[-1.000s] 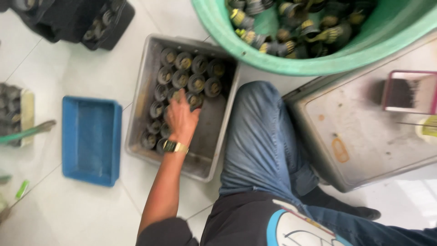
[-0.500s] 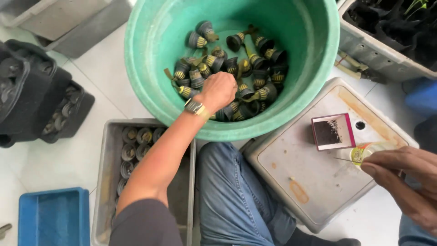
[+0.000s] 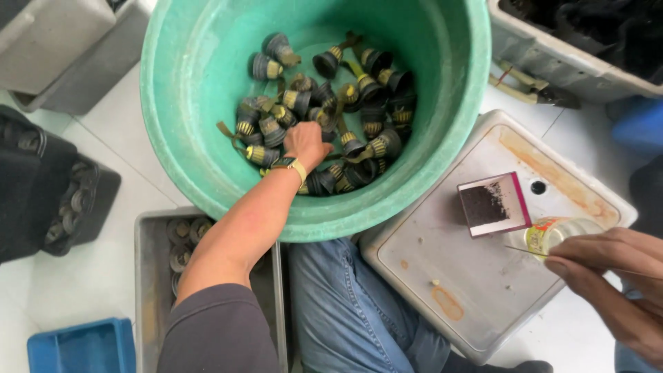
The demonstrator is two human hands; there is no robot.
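Observation:
My left hand point(image 3: 306, 144), a watch on its wrist, reaches into a big green tub point(image 3: 200, 138). Its fingers curl around one of several black parts with yellow ribbed collars point(image 3: 359, 90) piled in the tub's bottom. At the lower right, my right hand point(image 3: 608, 283) pinches a thin stick point(image 3: 526, 251) whose tip lies over a small open jar point(image 3: 552, 233). The jar stands on a stained white box lid point(image 3: 442, 276) beside a small dark-faced card with a pink edge point(image 3: 492, 204).
A grey tray point(image 3: 148, 290) with a few of the same parts lies under my left arm. A blue tray point(image 3: 76, 345) sits at the lower left, with black crates point(image 3: 41, 186) to the left. Grey bins stand at top left and top right. My jeans-clad knee point(image 3: 345, 311) is in the middle.
The view swung up from the grey tray to the green tub. My left hand left the tray and went into the tub, sinking deeper into the pile. My right hand came into view.

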